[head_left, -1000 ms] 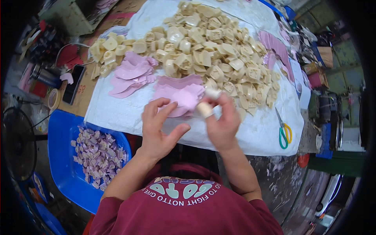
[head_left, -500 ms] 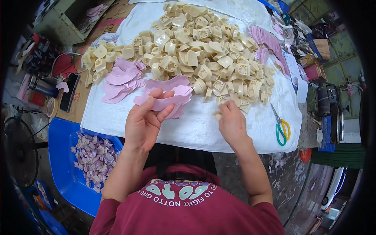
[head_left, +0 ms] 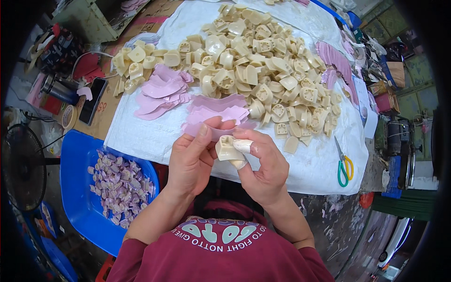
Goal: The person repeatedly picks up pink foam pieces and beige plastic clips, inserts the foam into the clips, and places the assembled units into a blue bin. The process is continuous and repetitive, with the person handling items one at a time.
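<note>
My left hand [head_left: 195, 157] pinches a thin pink curved sheet [head_left: 213, 131] at the near edge of the white cloth [head_left: 155, 136]. My right hand [head_left: 263, 162] holds a cream plastic block [head_left: 226, 149] against that sheet; its fingertip is wrapped in white tape. The two hands touch each other in front of my chest. A small stack of the same pink sheets [head_left: 218, 110] lies just beyond them, and a big heap of cream blocks [head_left: 253, 66] covers the middle of the cloth.
A second pile of pink sheets [head_left: 162, 89] lies to the left. Green-handled scissors [head_left: 344, 164] rest on the cloth at right. A blue tub [head_left: 77, 188] of pink-covered pieces [head_left: 120, 185] sits low at left, beside a fan [head_left: 23, 167], a phone [head_left: 92, 105] and a flask [head_left: 58, 89].
My right hand reached to the heap, picked up a cream block and came back. Both hands have drawn together toward my chest, with the pink sheet now held against the block.
</note>
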### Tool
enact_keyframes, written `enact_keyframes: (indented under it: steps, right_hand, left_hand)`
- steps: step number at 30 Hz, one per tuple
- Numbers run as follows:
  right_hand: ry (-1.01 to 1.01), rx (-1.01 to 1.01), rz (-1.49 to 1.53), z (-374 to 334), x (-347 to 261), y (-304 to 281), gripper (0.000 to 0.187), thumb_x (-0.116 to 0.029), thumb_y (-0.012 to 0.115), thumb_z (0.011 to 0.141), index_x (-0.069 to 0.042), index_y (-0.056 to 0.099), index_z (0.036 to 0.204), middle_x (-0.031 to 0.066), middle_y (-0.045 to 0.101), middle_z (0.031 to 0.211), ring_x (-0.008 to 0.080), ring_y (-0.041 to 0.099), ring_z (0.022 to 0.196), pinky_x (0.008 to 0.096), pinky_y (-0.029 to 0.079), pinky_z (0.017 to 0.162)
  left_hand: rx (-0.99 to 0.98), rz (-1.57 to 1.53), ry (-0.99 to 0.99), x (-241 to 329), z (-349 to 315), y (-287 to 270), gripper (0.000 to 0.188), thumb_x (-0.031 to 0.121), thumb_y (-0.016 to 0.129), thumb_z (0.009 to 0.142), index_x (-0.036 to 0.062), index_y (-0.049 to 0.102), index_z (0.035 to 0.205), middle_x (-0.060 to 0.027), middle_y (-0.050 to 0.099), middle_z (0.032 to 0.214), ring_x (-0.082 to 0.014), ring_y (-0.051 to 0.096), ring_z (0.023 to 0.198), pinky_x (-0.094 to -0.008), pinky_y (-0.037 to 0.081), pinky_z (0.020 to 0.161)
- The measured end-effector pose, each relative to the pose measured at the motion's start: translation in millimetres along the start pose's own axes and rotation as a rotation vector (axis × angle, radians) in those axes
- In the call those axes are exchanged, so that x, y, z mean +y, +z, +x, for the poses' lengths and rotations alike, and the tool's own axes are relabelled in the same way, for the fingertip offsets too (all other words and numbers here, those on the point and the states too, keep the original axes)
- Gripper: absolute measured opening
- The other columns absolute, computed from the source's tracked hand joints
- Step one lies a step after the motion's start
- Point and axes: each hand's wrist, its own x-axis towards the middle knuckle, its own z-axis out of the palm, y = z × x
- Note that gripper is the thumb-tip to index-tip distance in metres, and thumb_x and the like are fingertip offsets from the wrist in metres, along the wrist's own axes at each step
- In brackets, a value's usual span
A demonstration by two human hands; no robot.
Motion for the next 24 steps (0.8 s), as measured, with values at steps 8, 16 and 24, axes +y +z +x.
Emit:
enact_keyframes:
  steps: [8, 16, 24]
  right_hand:
    - [-0.046, -0.068, -0.002, 3, -1, -5, 0.034, 0.012, 0.065, 0.066, 0.001, 0.052, 0.096, 0.0178, 0.066, 0.101, 0.0331, 0.066, 0.09, 0.0368, 0.055, 0.075]
    - [-0.123, -0.132, -0.272, 17, -2, -13, 0.03, 0.005, 0.068, 0.063, -0.002, 0.054, 0.088, 0.0132, 0.064, 0.092, 0.0327, 0.061, 0.082, 0.0405, 0.048, 0.073]
    - [-0.055, -0.285, -0.49, 28, -6, -17, 0.026, -0.003, 0.067, 0.06, -0.003, 0.054, 0.083, 0.0099, 0.054, 0.08, 0.0295, 0.054, 0.079, 0.0403, 0.039, 0.074]
  left_hand:
    - [-0.046, 0.029, -0.034, 8, -4, 3, 0.039, 0.027, 0.054, 0.098, -0.0026, 0.056, 0.123, -0.0177, 0.063, 0.119, -0.0186, 0.062, 0.104, -0.0319, 0.047, 0.09]
    - [-0.097, 0.215, 0.09, 7, -2, 6, 0.033, 0.021, 0.056, 0.097, -0.0036, 0.061, 0.119, -0.0136, 0.067, 0.113, -0.0151, 0.063, 0.1, -0.0295, 0.05, 0.088]
    - [-0.06, 0.347, 0.032, 8, 2, -3, 0.027, 0.016, 0.06, 0.095, -0.0029, 0.066, 0.114, -0.01, 0.069, 0.104, -0.0123, 0.063, 0.091, -0.0269, 0.051, 0.085]
